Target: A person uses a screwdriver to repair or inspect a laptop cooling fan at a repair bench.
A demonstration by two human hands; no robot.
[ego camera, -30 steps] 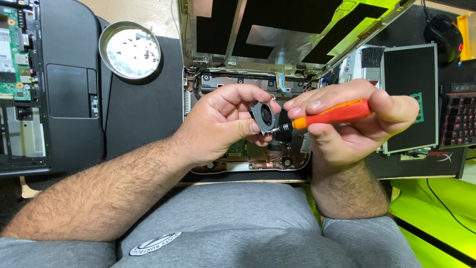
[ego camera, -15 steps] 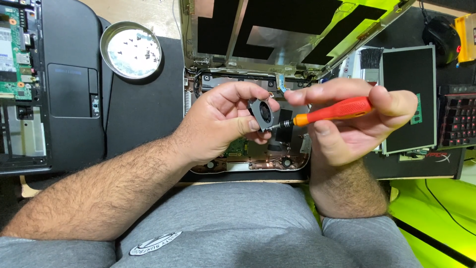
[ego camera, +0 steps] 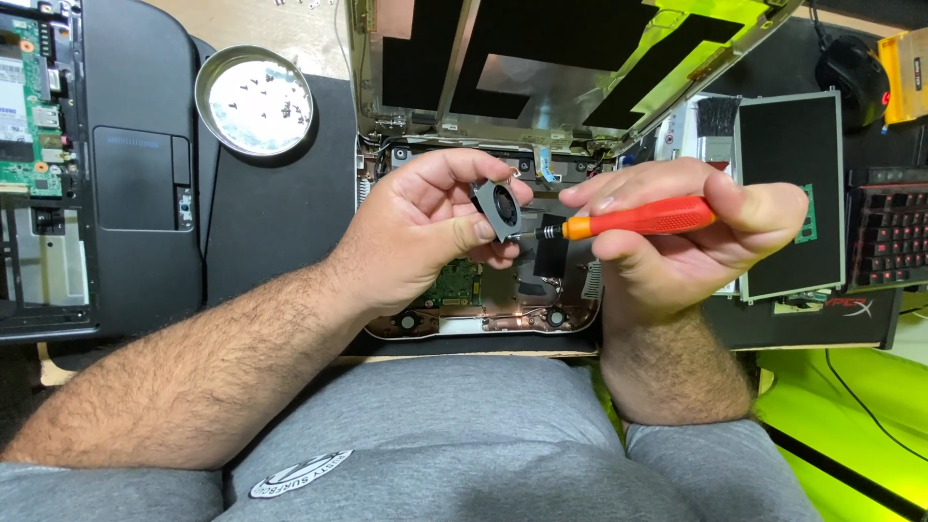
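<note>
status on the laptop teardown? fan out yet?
Done: the laptop base is open, boards exposed, and loose screws sit in the round metal dish. In hand: the left hand holds the small fan above the base; the right hand puts the orange screwdriver to it. Left: the opened laptop remains unassembled.

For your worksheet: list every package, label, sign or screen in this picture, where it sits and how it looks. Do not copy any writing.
Detached screen panel: right of the hands, flat dark rectangle, silver frame.
Laptop lid back: top centre, silver metal, black strips, no panel fitted.
Yellow package: top right corner, boxy, cut off by the edge.
Round emblem: bottom, white on grey shirt.
</note>
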